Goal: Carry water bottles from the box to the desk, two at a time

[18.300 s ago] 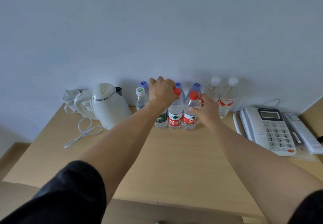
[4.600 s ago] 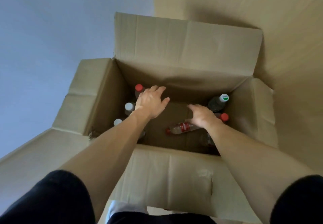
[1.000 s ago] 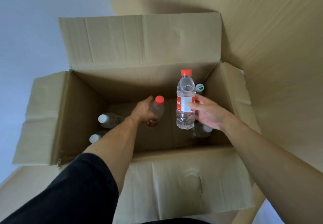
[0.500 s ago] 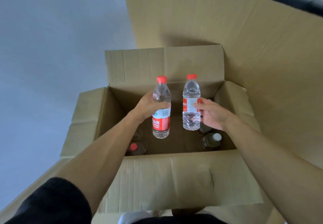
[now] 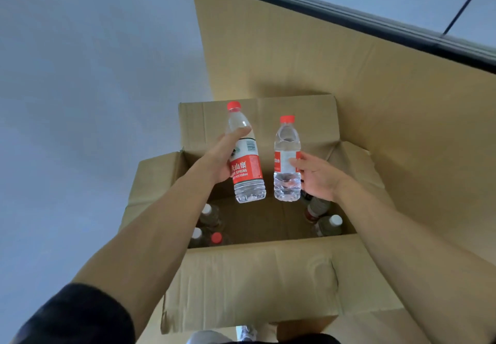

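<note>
Both forearms are bare. A short dark sleeve (image 5: 77, 317), black or near it, covers the left upper arm (its hem is soft and blurred). At the bottom edge shows dark cloth (image 5: 295, 339) of the clothing.

Clear glossy plastic bottles (image 5: 245, 155), red paper-look labels; matt creased cardboard box (image 5: 249, 284).

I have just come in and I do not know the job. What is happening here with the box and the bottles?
A person stands over an open cardboard box and holds one water bottle in each hand, both lifted above the opening. The left hand grips the larger red-label bottle; the right hand holds the smaller red-cap bottle. Several bottles remain in the box, along its left and right sides. The desk is not in view.
</note>
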`<state>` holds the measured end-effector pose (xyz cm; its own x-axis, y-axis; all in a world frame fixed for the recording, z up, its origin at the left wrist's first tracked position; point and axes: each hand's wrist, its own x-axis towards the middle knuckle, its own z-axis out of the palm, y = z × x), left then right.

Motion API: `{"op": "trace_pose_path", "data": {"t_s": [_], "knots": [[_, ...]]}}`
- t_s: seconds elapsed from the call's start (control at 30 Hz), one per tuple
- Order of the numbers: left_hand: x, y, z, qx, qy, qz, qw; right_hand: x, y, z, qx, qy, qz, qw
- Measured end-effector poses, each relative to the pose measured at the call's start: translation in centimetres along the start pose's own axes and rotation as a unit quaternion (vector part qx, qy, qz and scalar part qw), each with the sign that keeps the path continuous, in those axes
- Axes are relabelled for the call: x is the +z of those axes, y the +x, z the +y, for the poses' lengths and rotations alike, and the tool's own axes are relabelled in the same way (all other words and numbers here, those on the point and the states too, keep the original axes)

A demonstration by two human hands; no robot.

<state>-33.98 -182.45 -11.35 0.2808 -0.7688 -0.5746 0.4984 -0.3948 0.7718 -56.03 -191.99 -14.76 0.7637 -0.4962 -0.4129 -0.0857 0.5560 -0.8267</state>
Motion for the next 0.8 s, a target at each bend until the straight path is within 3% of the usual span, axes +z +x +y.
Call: {"op": "trace_pose_path", "data": {"t_s": [0.23,0.43,0.8], "knots": [[-1.2,-1.9,0.4,0.005,0.041,-0.108,0.993,1.2,-0.8,-0.3,-0.014,0.022,0.003,1.0],[-0.4,-2.8,-0.3,0.05,0.064,-0.034,0.996,1.9,-1.5,-0.2,-0.018,0.017,-0.001,1.0],[2.0,-6.3,-1.9,0.062,0.045,0.008,0.997,0.9,-3.9,-0.6,0.007,0.058,-0.007,0.998]]}}
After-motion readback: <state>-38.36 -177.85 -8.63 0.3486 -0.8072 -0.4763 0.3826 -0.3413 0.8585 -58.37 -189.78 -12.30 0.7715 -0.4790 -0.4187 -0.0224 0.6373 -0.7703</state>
